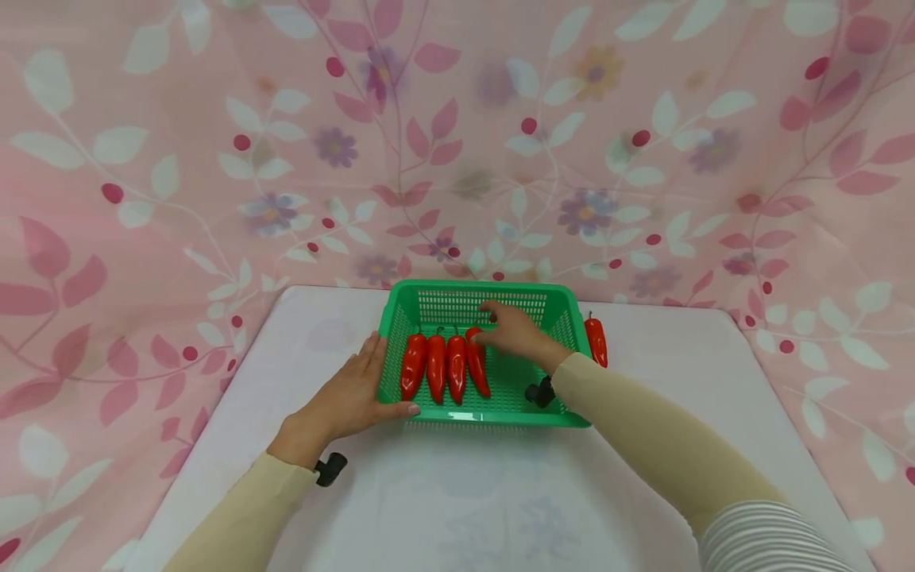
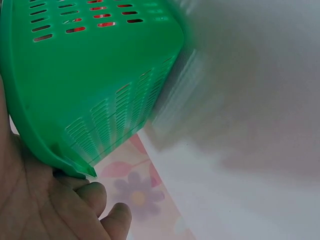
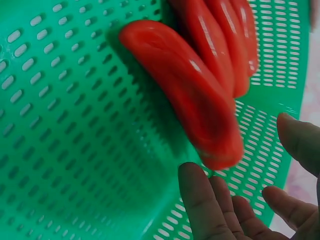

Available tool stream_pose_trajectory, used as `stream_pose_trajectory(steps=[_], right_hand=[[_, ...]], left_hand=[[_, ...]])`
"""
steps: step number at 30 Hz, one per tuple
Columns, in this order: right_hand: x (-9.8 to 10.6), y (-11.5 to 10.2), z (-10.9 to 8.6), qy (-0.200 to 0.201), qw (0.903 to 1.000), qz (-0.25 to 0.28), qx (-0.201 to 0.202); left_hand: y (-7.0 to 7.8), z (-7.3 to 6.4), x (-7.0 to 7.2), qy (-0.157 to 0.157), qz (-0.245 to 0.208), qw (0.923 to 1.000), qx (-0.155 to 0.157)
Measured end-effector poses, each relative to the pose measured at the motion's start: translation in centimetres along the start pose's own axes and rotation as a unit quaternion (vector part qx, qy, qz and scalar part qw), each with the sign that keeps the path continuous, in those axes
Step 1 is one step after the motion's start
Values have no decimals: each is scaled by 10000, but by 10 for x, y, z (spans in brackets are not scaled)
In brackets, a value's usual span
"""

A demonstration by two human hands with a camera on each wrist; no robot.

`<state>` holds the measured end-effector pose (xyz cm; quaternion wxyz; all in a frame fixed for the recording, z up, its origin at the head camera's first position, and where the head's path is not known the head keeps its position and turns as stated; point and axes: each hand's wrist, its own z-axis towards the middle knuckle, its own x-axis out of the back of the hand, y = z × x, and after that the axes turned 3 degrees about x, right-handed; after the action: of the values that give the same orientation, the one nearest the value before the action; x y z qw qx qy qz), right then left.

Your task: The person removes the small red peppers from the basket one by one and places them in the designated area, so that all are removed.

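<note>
A green plastic basket (image 1: 493, 417) with slotted walls stands on the table. Several glossy red peppers (image 1: 436, 369) lie side by side in its left half, stems toward the back. My left hand (image 1: 350, 393) rests at the basket's front left corner, fingers along the left rim and thumb over the front rim. In the left wrist view its palm (image 2: 45, 200) touches the rim. Inside the basket, my right hand (image 1: 518, 330) hovers by the rightmost pepper (image 3: 187, 95). The right wrist view shows its fingertips (image 3: 192, 177) spread, close to the pepper's end, with nothing gripped.
Another red pepper (image 1: 596, 340) lies on the white tablecloth (image 1: 665, 349), just outside the basket's right wall. A pink floral curtain (image 1: 457, 143) hangs behind the table. Small black devices (image 1: 330, 469) are worn at the wrists.
</note>
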<state>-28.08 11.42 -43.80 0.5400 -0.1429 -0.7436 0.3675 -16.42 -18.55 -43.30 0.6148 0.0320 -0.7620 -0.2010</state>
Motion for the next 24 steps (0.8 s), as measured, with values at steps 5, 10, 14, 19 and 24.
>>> stream_pose_trajectory(steps=[5, 10, 14, 19, 24], right_hand=[[-12, 1, 6, -111, 9998, -172, 10], [-22, 2, 10, -209, 9993, -297, 29], [-28, 4, 10, -297, 9990, -318, -33], [-32, 3, 12, -396, 9984, -398, -61], [-32, 6, 13, -494, 9979, -371, -182]], left_hand=[[-1, 1, 0, -37, -8, 10000, 8], [-1, 2, -1, -46, -32, 10000, 3], [0, 2, -1, -88, -21, 9999, 45], [-1, 3, -1, -82, 31, 10000, 40], [-1, 2, 0, -79, 23, 10000, 29]])
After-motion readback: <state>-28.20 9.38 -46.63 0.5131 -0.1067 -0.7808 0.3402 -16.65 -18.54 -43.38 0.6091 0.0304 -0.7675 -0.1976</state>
